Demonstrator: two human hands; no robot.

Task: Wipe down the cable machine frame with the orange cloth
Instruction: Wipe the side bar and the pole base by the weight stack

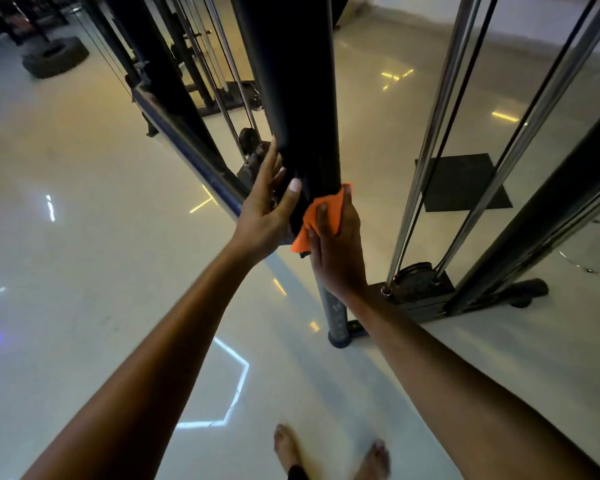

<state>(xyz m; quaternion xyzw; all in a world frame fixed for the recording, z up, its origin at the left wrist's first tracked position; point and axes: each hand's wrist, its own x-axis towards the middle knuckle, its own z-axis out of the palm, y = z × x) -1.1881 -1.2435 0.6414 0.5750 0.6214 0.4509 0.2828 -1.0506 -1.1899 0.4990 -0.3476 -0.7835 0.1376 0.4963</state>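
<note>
A thick black upright post of the cable machine frame [291, 81] runs down the middle of the view to a grey foot on the floor. My right hand [338, 251] presses the orange cloth [321, 216] flat against the post's near face, low down. My left hand [267, 206] rests on the post's left side, fingers spread and thumb across the front, just above and left of the cloth. Part of the cloth hangs below my right thumb.
Chrome guide rods and black cables [440, 109] rise at the right over a weight stack [416, 282]. A slanted black frame bar [534, 220] stands far right. A black mat [465, 181] and a tyre [54, 57] lie on the glossy floor. My bare feet [333, 452] show below.
</note>
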